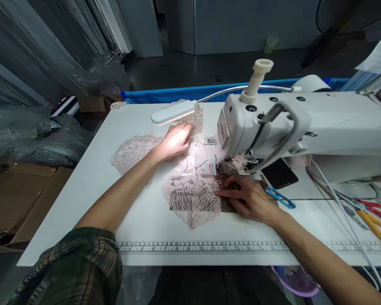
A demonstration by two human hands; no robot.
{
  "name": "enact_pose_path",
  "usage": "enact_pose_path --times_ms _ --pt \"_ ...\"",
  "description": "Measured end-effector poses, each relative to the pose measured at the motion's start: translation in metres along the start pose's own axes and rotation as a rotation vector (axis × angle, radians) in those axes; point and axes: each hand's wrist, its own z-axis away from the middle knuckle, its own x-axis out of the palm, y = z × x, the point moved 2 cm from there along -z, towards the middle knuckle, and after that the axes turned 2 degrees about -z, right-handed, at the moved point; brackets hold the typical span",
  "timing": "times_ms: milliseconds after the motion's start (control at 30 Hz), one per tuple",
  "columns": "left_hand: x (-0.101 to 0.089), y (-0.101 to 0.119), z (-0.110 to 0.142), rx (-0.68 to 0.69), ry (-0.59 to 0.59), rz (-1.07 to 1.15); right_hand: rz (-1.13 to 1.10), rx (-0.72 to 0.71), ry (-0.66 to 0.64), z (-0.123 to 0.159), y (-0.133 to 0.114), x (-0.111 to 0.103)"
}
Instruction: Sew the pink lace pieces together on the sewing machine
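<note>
A pale pink lace piece [192,195] lies on the white table [92,178] in front of the white sewing machine [273,123]. More lace [131,150] trails away to the left behind the needle. My left hand [174,142] rests on that lace under the lamp, fingers curled loosely on the fabric. My right hand [246,197] lies flat by the presser foot [224,167], fingertips pressing the lace edge onto the brown plate [225,205].
A white gooseneck lamp [174,112] hangs over my left hand. Blue thread snips [281,197] and a black phone [279,173] lie right of the needle. Red and yellow pliers [373,214] and cables sit far right. Cardboard boxes [22,199] stand left of the table.
</note>
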Motion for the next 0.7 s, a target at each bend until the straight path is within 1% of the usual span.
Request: enact_pose_path --times_ms 67,133,167,200,233,267,300,333,400,433,500,533,600,667,700 --pt "-0.010 0.013 0.006 0.061 -0.037 -0.077 0.012 -0.006 0.021 0.000 0.001 0.000" --pt "-0.015 0.033 0.018 0.106 -0.127 -0.109 0.018 -0.010 0.033 0.001 0.001 0.001" --pt "-0.015 0.044 0.026 0.104 -0.193 -0.103 0.019 -0.010 0.039 0.001 0.001 0.002" --pt "-0.011 0.055 0.036 0.097 -0.261 -0.090 0.019 -0.008 0.044 0.001 0.001 0.002" --pt "-0.006 0.064 0.048 0.100 -0.303 -0.079 0.017 -0.006 0.050 0.001 0.001 0.002" --pt "0.000 0.073 0.060 0.121 -0.319 -0.076 0.015 -0.006 0.057 0.000 0.001 0.002" --pt "0.008 0.079 0.072 0.154 -0.303 -0.081 0.013 -0.007 0.064 0.000 0.000 0.002" --pt "0.014 0.082 0.085 0.193 -0.256 -0.105 0.014 -0.010 0.066 0.000 -0.001 0.002" --pt "0.024 0.083 0.110 0.211 -0.128 -0.179 0.026 -0.017 0.060 0.000 -0.003 0.001" --pt "0.026 0.080 0.122 0.204 -0.102 -0.200 0.034 -0.021 0.052 0.001 -0.004 0.001" --pt "0.020 0.072 0.145 0.171 -0.113 -0.186 0.048 -0.029 0.031 0.003 -0.006 0.001" --pt "0.012 0.067 0.156 0.150 -0.131 -0.181 0.051 -0.039 0.025 0.005 -0.006 0.002" --pt "-0.010 0.055 0.175 0.087 -0.173 -0.197 0.068 -0.052 0.024 0.008 -0.004 0.005" --pt "-0.035 0.041 0.191 -0.032 -0.179 -0.240 0.070 -0.069 0.051 0.010 0.000 0.009" --pt "-0.047 0.033 0.196 -0.107 -0.160 -0.259 0.066 -0.076 0.065 0.011 0.002 0.011"
